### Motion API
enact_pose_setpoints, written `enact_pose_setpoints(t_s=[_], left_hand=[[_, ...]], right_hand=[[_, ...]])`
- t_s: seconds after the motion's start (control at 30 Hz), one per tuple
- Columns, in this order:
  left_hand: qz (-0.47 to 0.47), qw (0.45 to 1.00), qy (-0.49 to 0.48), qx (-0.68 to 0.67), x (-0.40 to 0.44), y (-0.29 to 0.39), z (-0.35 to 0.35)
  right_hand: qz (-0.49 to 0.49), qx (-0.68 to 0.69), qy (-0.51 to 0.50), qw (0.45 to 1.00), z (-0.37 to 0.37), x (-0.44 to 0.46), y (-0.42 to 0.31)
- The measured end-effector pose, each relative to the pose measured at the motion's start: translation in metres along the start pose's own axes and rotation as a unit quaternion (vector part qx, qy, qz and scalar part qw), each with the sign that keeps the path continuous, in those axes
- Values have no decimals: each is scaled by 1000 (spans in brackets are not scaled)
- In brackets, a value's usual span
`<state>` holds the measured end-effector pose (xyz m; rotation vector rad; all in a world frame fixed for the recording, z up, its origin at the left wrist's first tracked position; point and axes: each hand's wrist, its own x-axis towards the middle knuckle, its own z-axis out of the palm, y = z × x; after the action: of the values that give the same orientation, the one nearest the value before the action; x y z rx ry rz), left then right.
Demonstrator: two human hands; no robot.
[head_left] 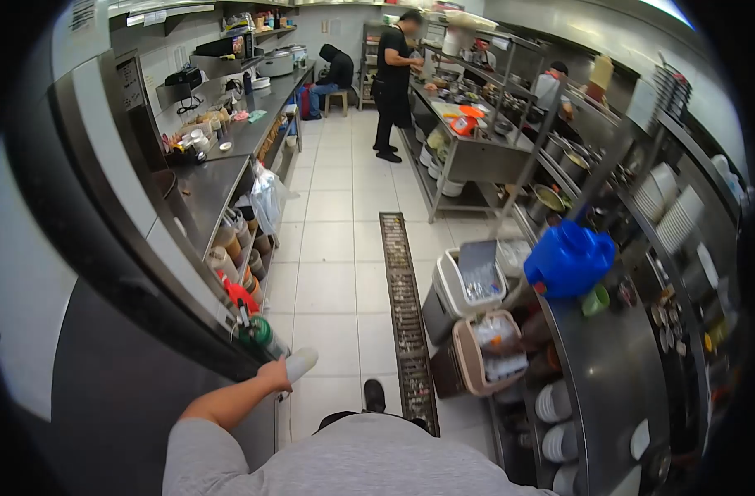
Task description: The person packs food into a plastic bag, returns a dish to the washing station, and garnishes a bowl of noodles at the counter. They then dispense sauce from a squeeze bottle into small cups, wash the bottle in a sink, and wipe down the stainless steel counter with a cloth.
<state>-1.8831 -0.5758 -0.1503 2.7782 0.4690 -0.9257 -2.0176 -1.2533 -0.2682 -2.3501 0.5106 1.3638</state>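
Observation:
My left hand (274, 376) reaches forward at the lower left, its fingers closed around a whitish, rounded cylinder (301, 364). The exact kind of this cylinder cannot be made out. Just beyond it, beside the end of the left counter, is a green cylinder (270, 337) with a black top. A red object (242, 296) sits behind that, close to the lower shelves. My right hand is out of view.
A white-tiled aisle (328, 248) runs ahead, with a floor drain grate (406, 331) along it. Open-topped bins (468, 281) and a steel counter (600, 372) with a blue jug (569, 258) stand right. A person in black (391, 83) stands ahead; others are further back.

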Motion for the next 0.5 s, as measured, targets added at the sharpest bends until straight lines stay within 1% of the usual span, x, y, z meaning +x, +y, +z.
enact_pose_setpoints(t_s=[0.03, 0.07, 0.1, 0.13, 0.17, 0.2, 0.23, 0.27, 0.3, 0.33, 0.37, 0.4, 0.43, 0.5], left_hand=[[-39, 998, -29, -33, 30, -7, -1], [-68, 995, -31, -68, 53, -16, 0], [-158, 982, 8, -104, 68, -23, 17], [-182, 977, -81, -76, 87, -34, 37], [-257, 952, -86, -140, 91, -41, 62], [-91, 960, -197, -175, 123, -80, 124], [-150, 932, -233, -233, 109, -75, 136], [-203, 907, -242, -277, 99, -67, 121], [-233, 890, -246, -304, 94, -61, 108], [-247, 878, -247, -326, 96, -57, 91], [-258, 869, -243, -345, 106, -56, 76], [-266, 861, -240, -361, 116, -55, 60], [-271, 854, -235, -377, 133, -56, 41], [-280, 845, -225, -397, 174, -60, 6]], right_hand=[[-2, -8, 0, 1000, -22, 21, -22], [-6, -19, 0, 1000, -49, 45, -49], [-12, -32, 2, 999, -77, 67, -78], [-18, -47, 2, 999, -106, 91, -110], [-26, -71, 3, 997, -136, 118, -146], [-37, -99, 8, 994, -171, 147, -184], [-53, -138, 19, 989, -209, 181, -225], [-75, -192, 37, 978, -249, 219, -274], [-107, -247, 64, 961, -290, 255, -330], [-140, -274, 114, 945, -330, 279, -392], [-212, -301, 169, 914, -372, 257, -461], [-207, -249, 213, 922, -402, 279, -526], [-258, -249, 224, 906, -431, 305, -586], [-431, -191, 322, 821, -467, 346, -686]])
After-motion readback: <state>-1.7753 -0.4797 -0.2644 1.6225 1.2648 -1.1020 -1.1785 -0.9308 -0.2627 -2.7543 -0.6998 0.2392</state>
